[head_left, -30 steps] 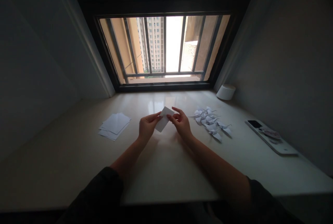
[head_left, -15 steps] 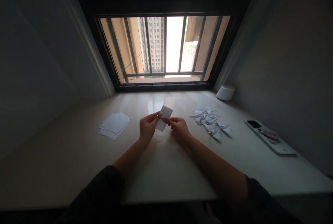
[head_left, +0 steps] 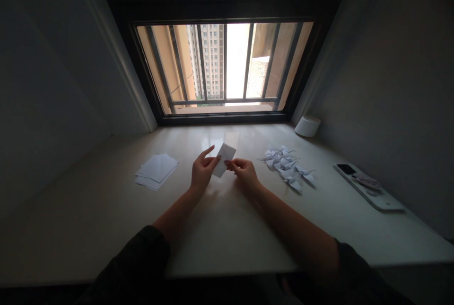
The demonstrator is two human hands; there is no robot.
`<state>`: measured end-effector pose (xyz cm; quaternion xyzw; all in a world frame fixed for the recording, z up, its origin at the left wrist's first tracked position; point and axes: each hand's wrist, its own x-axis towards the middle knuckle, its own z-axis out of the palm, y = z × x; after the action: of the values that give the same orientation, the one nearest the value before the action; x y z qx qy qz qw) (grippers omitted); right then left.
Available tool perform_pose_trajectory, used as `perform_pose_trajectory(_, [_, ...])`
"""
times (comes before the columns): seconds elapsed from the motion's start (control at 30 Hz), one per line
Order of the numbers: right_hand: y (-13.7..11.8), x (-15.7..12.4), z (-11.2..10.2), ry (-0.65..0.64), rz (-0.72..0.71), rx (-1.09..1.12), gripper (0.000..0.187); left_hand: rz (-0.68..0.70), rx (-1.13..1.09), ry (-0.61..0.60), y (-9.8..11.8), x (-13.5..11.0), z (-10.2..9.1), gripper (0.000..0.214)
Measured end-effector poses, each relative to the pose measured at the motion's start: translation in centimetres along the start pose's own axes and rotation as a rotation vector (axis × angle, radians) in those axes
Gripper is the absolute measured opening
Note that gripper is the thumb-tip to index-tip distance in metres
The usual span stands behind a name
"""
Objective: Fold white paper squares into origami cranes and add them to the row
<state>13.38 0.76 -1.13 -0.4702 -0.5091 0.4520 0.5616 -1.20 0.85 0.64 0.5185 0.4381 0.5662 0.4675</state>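
Observation:
Between my two hands a small folded piece of white paper is held up, tilted, above the middle of the white sill. My left hand grips its left edge with the thumb in front, while the index finger sticks up and away from the sheet. From the other side, my right hand pinches the right edge between thumb and fingertips. Off to the left lies a loose stack of white paper squares. Right of my hands sits a cluster of several folded paper cranes.
A white phone with a ring-like grip on its back lies at the right by the wall. Near the window's right corner stands a white, round-topped object. The dark-framed window with bars closes off the back of the sill.
My left index finger has lifted off the paper and now points upward. The right fingers have shifted slightly at the paper's edge; the paper stays in nearly the same place.

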Motion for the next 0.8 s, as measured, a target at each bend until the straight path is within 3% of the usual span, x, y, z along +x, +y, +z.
perform_pose_trajectory(0.1, [0.0,0.0,0.1,0.07,0.032,0.069,0.037,-0.046,0.005,-0.088,0.2,0.0,-0.1,0.077])
perform_pose_trajectory(0.33, [0.3,-0.1,0.5,0.129,0.077,0.162,0.035,-0.1,0.051,-0.101,-0.7,0.5,-0.3,0.055])
perform_pose_trajectory(0.5, [0.1,-0.3,0.5,0.15,0.09,0.152,0.036,-0.128,0.071,-0.182,-0.8,0.9,-0.6,0.045])
perform_pose_trajectory(0.67, [0.1,0.1,0.0,0.128,0.084,0.146,0.035,-0.153,0.035,-0.231,-0.6,0.8,-0.5,0.04])
perform_pose_trajectory(0.8, [0.3,0.8,-0.8,0.197,0.08,0.159,0.033,-0.174,0.065,-0.258,-0.6,0.7,-0.4,0.036])
